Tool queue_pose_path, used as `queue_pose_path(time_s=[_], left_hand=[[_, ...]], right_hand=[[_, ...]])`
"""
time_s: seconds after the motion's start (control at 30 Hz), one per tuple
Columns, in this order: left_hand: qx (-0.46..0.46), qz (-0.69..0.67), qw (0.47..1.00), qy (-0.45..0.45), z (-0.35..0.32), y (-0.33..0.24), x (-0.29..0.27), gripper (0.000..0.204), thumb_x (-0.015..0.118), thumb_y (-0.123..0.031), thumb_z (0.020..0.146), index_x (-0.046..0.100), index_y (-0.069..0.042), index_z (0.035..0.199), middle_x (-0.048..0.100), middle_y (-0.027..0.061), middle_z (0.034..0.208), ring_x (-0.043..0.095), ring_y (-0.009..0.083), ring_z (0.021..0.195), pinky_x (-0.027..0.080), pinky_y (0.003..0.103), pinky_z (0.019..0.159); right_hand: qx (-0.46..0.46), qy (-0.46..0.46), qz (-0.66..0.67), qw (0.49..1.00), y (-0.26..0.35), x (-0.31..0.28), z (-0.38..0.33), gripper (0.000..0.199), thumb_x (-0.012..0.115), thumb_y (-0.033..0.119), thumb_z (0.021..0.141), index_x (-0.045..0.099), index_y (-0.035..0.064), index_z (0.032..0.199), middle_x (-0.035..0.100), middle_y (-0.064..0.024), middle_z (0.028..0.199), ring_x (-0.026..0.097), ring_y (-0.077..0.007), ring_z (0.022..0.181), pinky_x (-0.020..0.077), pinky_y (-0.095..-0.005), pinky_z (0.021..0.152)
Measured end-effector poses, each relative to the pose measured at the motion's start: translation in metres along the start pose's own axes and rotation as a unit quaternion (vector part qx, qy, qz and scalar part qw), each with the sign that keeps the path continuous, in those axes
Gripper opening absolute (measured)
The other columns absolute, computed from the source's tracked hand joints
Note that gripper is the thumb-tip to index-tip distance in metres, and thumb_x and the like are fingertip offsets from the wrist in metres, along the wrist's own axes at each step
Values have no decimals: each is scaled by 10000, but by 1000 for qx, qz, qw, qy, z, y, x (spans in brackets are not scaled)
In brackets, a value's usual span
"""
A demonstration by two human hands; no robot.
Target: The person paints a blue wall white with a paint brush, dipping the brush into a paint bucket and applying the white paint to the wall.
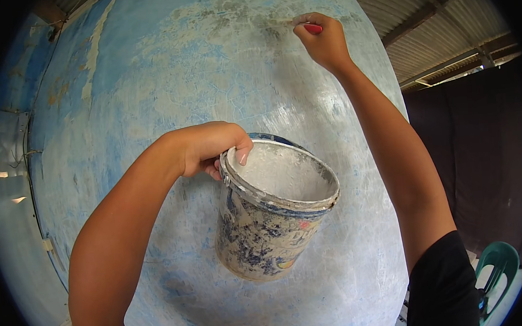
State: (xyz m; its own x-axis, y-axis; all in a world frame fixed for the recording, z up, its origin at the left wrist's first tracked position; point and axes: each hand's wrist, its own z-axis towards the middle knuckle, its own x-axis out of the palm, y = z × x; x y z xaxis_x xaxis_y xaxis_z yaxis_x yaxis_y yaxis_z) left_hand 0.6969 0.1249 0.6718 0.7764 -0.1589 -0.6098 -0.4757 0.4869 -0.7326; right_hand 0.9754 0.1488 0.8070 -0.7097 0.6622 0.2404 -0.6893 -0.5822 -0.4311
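Observation:
My left hand [227, 144] grips the rim of a paint-stained plastic bucket [266, 240], the thumb inside and the fingers outside. The bucket is held up in front of the wall and tilted, so its whitish, paste-coated inside shows. High on the wall [220, 88], my right hand [324, 36] is closed around a tool with a red handle [313, 28]. The tool's working end is hidden by the hand and cannot be made out. Worn blue paint, greyish-white smears and dark blotches cover the wall, the blotches lying close to my right hand.
At the lower right stands a green plastic chair [499, 268]. A dark curtain [475, 150] hangs to the right of the wall, beneath a corrugated roof [437, 15]. On the left, a cable [34, 201] runs down the wall corner next to a pale panel [11, 238].

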Motion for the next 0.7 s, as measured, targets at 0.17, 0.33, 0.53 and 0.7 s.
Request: queue_pose_path(time_s=[0.17, 0.33, 0.53, 0.7], left_hand=[[17, 9, 1000, -1, -7, -4, 2, 323, 647, -97, 584, 689, 39, 874, 664, 161, 932, 619, 231, 788, 483, 282, 714], [15, -8, 1000, 6, -4, 12, -8, 340, 644, -88, 581, 686, 57, 885, 668, 177, 943, 624, 242, 791, 487, 290, 715], [29, -17, 999, 31, -3, 7, -1, 132, 637, -127, 621, 627, -112, 751, 603, 51, 780, 506, 167, 655, 400, 296, 604], [20, -35, 999, 16, 1, 15, -5, 407, 634, -79, 582, 691, 104, 941, 694, 216, 989, 679, 260, 829, 539, 317, 716]], right_hand=[[16, 27, -46, 998, -21, 5, -12, 285, 751, 220, 860, 791, -27, 995, 764, -213, 867, 752, -304, 809, 581, -366, 775], [74, 141, -70, 985, 28, -17, -32, 248, 675, 173, 868, 804, -22, 952, 768, -130, 801, 731, -180, 753, 549, -314, 704], [73, 49, -3, 996, 10, -12, 10, 278, 705, 208, 847, 796, -42, 928, 753, -138, 762, 714, -209, 740, 562, -355, 722], [50, 58, -47, 996, 9, 6, -22, 296, 703, 221, 836, 789, -55, 898, 765, -175, 809, 726, -220, 776, 567, -354, 765]])
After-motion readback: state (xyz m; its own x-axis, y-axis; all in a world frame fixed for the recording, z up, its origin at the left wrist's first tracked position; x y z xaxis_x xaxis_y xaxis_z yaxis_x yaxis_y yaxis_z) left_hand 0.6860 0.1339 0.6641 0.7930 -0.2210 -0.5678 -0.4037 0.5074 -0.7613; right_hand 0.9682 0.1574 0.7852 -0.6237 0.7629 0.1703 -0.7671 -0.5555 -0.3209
